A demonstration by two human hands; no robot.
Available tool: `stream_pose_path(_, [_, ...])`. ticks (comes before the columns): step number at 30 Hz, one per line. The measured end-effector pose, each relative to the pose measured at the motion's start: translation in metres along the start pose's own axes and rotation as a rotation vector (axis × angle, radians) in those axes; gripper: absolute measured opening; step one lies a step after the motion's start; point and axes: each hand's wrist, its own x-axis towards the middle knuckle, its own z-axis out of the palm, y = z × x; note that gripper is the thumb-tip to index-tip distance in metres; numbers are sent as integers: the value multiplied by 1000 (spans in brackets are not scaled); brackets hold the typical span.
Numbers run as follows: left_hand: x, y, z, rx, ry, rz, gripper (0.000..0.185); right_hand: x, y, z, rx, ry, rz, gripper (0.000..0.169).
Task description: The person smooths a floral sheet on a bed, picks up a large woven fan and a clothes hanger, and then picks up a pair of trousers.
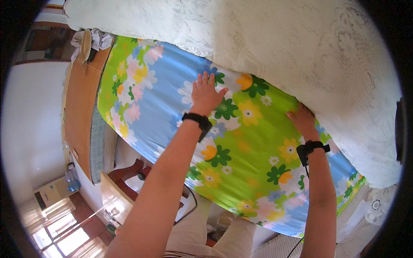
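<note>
A floral sheet (255, 145) in green, blue and white covers a bed-like surface before me, with shallow creases along its near side. My left hand (208, 93) lies palm down on it, fingers spread and holding nothing. Farther right, my right hand (303, 119) rests at the sheet's far edge, where it meets a large white lace-patterned cloth (274, 35). The thumb there is apart, but the fingertips are hidden in shadow at that edge. A black band with a small device is strapped around each wrist.
A brown board (82, 109) stands at the left end of the sheet, with a woven hat (85, 46) and crumpled cloth (101, 38) on top. Below left are a light wooden table (116, 196) and a red-brown wooden piece (125, 175). Dark cables hang near both arms.
</note>
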Motion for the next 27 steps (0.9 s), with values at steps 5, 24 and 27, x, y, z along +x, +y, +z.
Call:
stream_pose_path(5, [66, -32, 3, 49, -150, 111, 85, 0, -3, 3, 95, 24, 22, 77])
stream_pose_path(24, [74, -52, -10, -185, 76, 57, 87, 9, -7, 4, 147, -61, 112, 78])
stream_pose_path(27, [104, -36, -4, -115, -65, -11, 98, 7, 1, 12, 94, 33, 74, 77])
